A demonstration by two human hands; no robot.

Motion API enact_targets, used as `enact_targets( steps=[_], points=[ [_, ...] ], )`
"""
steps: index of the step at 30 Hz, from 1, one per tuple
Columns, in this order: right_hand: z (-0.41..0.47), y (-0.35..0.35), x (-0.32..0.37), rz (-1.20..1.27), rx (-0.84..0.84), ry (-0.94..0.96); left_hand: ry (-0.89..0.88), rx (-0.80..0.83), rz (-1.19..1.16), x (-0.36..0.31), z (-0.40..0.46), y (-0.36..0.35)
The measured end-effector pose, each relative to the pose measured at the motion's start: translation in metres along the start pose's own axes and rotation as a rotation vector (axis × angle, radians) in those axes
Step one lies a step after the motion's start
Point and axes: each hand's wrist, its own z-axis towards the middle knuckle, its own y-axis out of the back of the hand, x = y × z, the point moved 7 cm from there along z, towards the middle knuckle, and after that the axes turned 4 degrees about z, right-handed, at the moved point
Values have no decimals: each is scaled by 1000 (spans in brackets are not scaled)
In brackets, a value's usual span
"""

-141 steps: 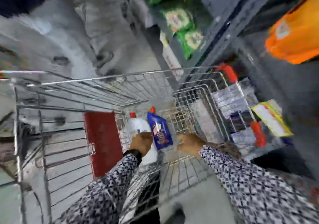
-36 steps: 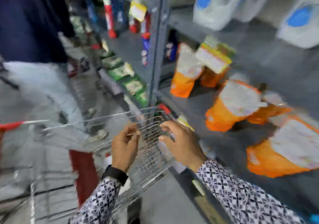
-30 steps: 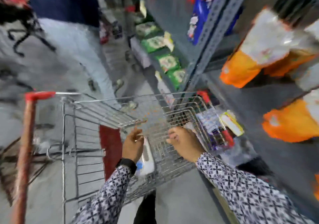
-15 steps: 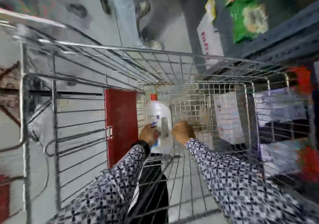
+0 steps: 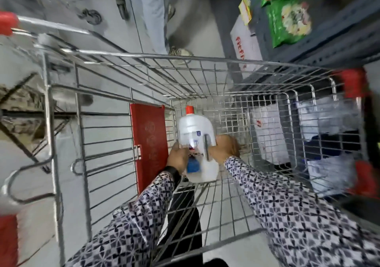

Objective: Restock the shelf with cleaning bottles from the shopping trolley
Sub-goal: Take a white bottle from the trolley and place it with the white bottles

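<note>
Wire shopping trolley (image 5: pixel 205 75) fills most of the view, seen from above, red plastic corner caps at the right end, red child-seat flap (image 5: pixel 149 141) folded against the left inner wall. Grey shelf unit (image 5: pixel 333 32) runs along the trolley's far right edge, green packets (image 5: pixel 290 22) on its low tier, white carton (image 5: pixel 245 44) on the floor by its base. Another person's pale trouser leg and shoe past the far rim. One white cleaning bottle (image 5: pixel 195 129), red cap pointing to the far end, lies deep in the basket near the flap. Left hand (image 5: pixel 177 158) clamped on its left side; right hand (image 5: pixel 225 147) gripping its right side. Both patterned sleeves reach in over the near rim.
</note>
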Motion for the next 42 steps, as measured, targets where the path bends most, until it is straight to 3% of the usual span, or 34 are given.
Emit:
enact_targets(
  steps=[10,17,24,29,37,42],
  points=[
    [-203,166,-26,400,-275,296,-377,386,56,-82,-197,-36],
    [-400,259,-104,1002,-576,564,-746,756,133,-121,-396,-112],
    [-590,317,-205,1368,-994,756,-1007,1208,214,-103,-599,-206],
    [-706,322,-265,1408,-1263,895,-1118,1457,282,-64,-717,-249],
    [-756,305,-306,1463,-1381,966,-1107,1517,306,-21,-764,-260],
    [-728,333,-290,1377,-1367,912,-1152,1518,289,-56,-746,-273]
  ],
)
